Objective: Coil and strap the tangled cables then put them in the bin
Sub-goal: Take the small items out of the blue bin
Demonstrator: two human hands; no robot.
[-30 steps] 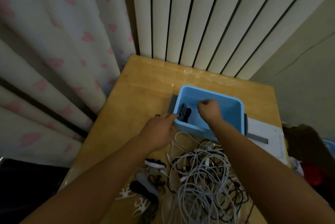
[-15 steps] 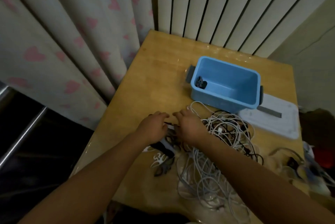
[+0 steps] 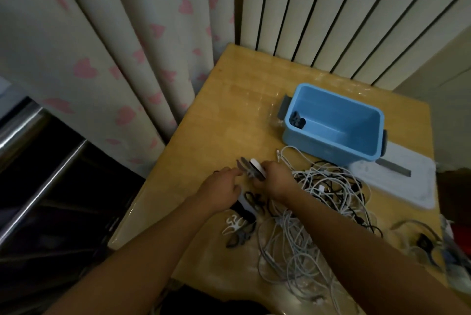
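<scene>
Cables (image 3: 313, 210) — white ones and black ones tangled together — are spread in a loose heap over the near right part of the wooden counter (image 3: 229, 121), uncoiled and outside the blue bin (image 3: 334, 124). The bin is set toward the far right of the counter, just beyond the heap, and one small dark bundle (image 3: 298, 119) is seen in its left corner. A white lid (image 3: 397, 182) is laid flat beside the bin on its right. Several cable straps (image 3: 251, 168), grey, white and black, are pinched in the curled fingers of the right hand (image 3: 276, 181) just above the counter, left of the heap. The left hand (image 3: 221, 191) is held close beside it, its fingers loosely curled and its fingertips reaching toward the straps; whether they are touched cannot be told. More straps (image 3: 238, 229), white and dark, are scattered on the counter below the hands. A curtain with pink hearts (image 3: 114, 59) is hung behind the counter on the left.
</scene>
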